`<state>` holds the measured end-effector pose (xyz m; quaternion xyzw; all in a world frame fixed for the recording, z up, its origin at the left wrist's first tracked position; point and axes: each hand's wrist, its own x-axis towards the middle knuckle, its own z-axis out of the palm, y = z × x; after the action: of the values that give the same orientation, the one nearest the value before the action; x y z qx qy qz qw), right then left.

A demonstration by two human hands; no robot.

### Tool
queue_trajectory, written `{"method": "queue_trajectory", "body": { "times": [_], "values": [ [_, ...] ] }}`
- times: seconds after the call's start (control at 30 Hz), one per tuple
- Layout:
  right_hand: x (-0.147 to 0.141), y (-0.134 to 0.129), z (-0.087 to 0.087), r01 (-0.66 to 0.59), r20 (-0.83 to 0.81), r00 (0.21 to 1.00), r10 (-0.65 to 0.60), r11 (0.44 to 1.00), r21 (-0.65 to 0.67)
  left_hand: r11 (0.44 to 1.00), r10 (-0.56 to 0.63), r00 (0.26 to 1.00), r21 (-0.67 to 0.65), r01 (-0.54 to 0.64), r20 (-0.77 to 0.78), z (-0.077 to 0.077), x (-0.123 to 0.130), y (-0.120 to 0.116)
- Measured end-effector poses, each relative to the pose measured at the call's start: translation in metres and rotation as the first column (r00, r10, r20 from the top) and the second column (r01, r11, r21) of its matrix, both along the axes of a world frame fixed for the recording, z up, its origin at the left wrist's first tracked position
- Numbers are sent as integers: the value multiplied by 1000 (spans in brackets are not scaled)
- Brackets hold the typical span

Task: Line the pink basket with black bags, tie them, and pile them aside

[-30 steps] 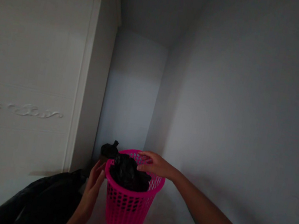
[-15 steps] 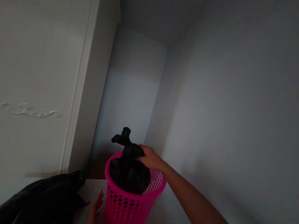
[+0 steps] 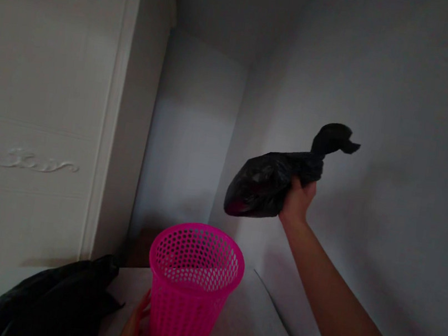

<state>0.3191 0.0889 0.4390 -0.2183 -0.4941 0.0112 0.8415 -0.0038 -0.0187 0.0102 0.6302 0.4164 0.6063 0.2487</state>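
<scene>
My right hand (image 3: 300, 202) is closed around the gathered neck of a black plastic bag (image 3: 259, 184). The bag is raised above and to the right of a pink perforated plastic basket (image 3: 192, 292), its full end pointing left and its loose twisted end sticking up past my fingers. Inside, the basket shows only its bare holed wall. Low on the basket's left side, my left hand (image 3: 136, 329) grips it, fingers behind and thumb across the front. The basket stands upright on a pale surface.
More black plastic (image 3: 56, 300) lies heaped on the pale surface (image 3: 255, 324) at the left. A white cabinet (image 3: 39, 78) with raised trim rises behind it. Plain walls (image 3: 366, 88) close in the right and back. A brown object (image 3: 142, 247) sits low in the corner.
My right hand has lifted the black bag out of the basket, up and to the right. My left hand has closed in against the basket's side. The view has shifted slightly right.
</scene>
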Motion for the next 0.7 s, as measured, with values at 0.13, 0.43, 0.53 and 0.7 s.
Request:
{"method": "queue_trajectory", "body": {
  "times": [0.13, 0.43, 0.53, 0.7],
  "values": [
    [28, -13, -7, 88, 104, 991, -87, 996, -6, 999, -42, 999, -26, 43, 19, 2, -5, -2],
    [98, -1, -143, 434, 467, 829, -309, 881, -188, 1000, 1, 1000, -25, 0, 26, 6, -3, -6],
    [112, -5, -190, 474, 449, 826, -340, 850, -228, 997, -42, 998, -57, 45, 56, 10, -1, -8],
    [119, -34, -265, 495, 453, 831, -323, 801, -336, 999, 35, 997, -42, -32, 68, 19, 6, -16]
  ]
}}
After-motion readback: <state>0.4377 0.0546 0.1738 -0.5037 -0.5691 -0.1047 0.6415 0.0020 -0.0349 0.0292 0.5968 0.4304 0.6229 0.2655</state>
